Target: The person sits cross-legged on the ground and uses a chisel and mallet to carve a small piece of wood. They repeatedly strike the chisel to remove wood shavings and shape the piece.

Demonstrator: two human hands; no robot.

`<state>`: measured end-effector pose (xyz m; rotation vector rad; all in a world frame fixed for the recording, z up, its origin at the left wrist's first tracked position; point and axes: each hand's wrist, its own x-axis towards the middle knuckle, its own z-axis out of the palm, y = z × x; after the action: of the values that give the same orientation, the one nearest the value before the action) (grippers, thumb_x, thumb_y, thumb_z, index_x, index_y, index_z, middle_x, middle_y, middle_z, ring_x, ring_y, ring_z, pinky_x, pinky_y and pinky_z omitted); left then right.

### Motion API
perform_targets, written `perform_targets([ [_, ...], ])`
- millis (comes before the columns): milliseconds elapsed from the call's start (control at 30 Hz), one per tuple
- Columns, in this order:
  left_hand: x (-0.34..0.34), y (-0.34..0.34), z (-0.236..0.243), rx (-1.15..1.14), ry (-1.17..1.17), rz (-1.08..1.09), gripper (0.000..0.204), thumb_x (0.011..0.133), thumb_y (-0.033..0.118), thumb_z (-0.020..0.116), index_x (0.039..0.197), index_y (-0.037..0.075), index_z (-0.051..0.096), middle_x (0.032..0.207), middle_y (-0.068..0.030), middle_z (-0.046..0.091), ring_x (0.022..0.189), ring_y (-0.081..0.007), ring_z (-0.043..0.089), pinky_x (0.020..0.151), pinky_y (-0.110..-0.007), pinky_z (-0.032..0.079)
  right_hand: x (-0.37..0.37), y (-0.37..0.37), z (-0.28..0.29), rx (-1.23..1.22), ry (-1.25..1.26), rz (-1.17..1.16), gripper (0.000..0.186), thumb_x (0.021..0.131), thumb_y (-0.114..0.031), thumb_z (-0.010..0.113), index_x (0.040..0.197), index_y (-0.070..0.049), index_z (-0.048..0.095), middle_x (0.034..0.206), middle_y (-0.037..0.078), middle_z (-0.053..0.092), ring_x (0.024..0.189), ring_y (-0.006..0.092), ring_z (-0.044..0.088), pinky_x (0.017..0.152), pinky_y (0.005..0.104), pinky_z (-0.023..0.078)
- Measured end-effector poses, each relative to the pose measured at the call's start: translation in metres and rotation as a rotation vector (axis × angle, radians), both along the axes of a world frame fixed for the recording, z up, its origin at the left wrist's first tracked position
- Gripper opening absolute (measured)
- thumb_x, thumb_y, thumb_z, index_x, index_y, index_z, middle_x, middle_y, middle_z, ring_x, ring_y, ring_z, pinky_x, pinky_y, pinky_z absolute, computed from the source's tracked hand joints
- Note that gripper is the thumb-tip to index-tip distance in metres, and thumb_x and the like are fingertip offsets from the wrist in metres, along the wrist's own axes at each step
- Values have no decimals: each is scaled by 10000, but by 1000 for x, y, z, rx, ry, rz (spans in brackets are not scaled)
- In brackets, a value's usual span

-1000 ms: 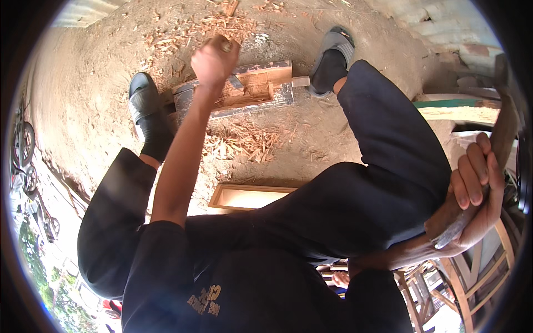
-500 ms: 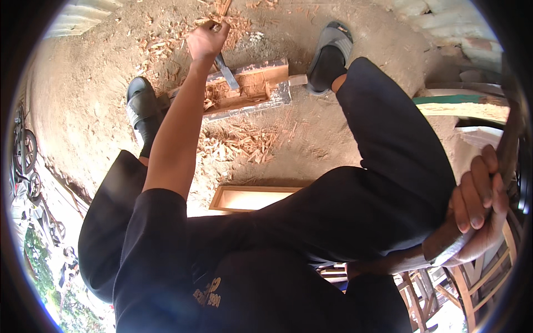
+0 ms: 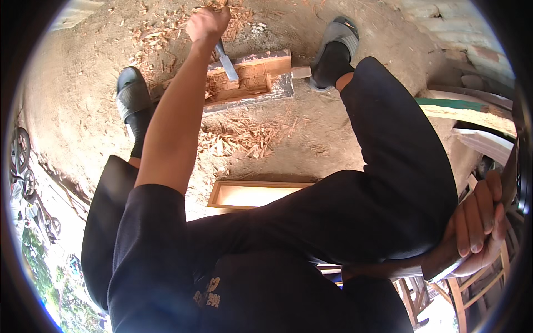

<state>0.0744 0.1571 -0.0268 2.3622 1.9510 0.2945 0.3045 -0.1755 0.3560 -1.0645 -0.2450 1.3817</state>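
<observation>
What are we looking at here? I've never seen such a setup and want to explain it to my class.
There is no machine: these are a person's own bare hands, seen from above by a wide fisheye camera worn on the head, so straight edges bend near the rim. The left hand grips a chisel, its blade angled toward the hollow of a wooden block between the feet. The right hand holds a dark tool, which looks wooden; its exact kind is unclear. Wood shavings lie scattered on the bare ground, and a shallow wooden box sits nearer the body.
</observation>
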Motion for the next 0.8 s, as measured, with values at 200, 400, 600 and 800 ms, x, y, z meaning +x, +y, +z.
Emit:
perform_targets([
  [200, -16, 29, -57, 164, -44, -17, 421, 762, 485, 611, 768, 65, 579, 618, -131, 575, 556, -320, 583, 491, -437, 478, -4, 4, -3, 51, -83, 83, 204, 890, 2, 458, 908, -54, 263, 637, 48, 387, 382, 90, 378, 283, 185, 367],
  [400, -5, 23, -31, -170, -41, 101, 459, 806, 492, 525, 949, 64, 608, 840, -250, 635, 825, -371, 636, 656, -431, 511, -14, 12, 1, -2, -135, -93, 219, 886, 2, 484, 891, -65, 275, 624, 42, 391, 365, 99, 373, 289, 181, 385],
  [600, -14, 70, -80, -72, 109, -182, 505, 828, 517, 456, 843, 54, 655, 814, -181, 654, 761, -353, 641, 656, -431, 503, -8, 33, 5, -75, -178, -54, 212, 891, -9, 483, 894, -62, 277, 623, 43, 392, 367, 100, 379, 290, 193, 390],
  [800, 4, 86, 55, -420, -460, -271, 295, 741, 296, 568, 708, 16, 655, 594, -115, 607, 571, -204, 584, 550, -342, 455, -5, 30, 7, -99, -162, -82, 206, 896, -20, 482, 896, -60, 279, 623, 45, 393, 369, 101, 385, 291, 205, 394],
])
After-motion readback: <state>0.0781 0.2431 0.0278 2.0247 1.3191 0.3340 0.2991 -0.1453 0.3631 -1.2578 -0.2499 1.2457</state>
